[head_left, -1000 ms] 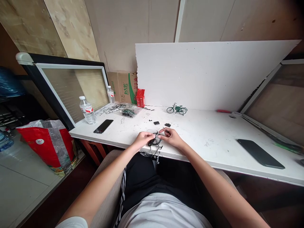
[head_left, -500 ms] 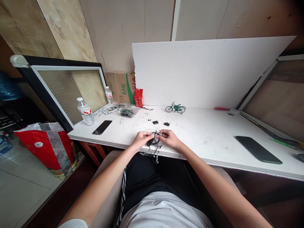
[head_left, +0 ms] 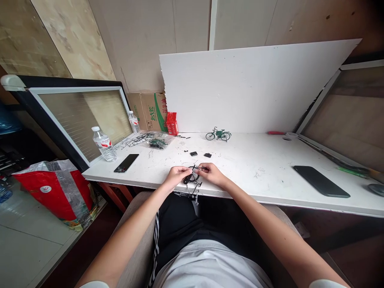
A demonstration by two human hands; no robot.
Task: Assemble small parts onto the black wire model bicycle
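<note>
- Left hand (head_left: pixel 176 176) and right hand (head_left: pixel 212 174) both pinch the small black model bicycle (head_left: pixel 192 182), grip tight, at the surface's (head_left: pixel 264 168) near edge.
- At 12 o'clock: two small black parts (head_left: pixel 200 154), then the finished green bicycle (head_left: pixel 218 135).
- At 9 o'clock, a phone (head_left: pixel 126 163).

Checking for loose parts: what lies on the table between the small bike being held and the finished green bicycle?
In the head view, two small black parts; otherwise bare table.
</note>
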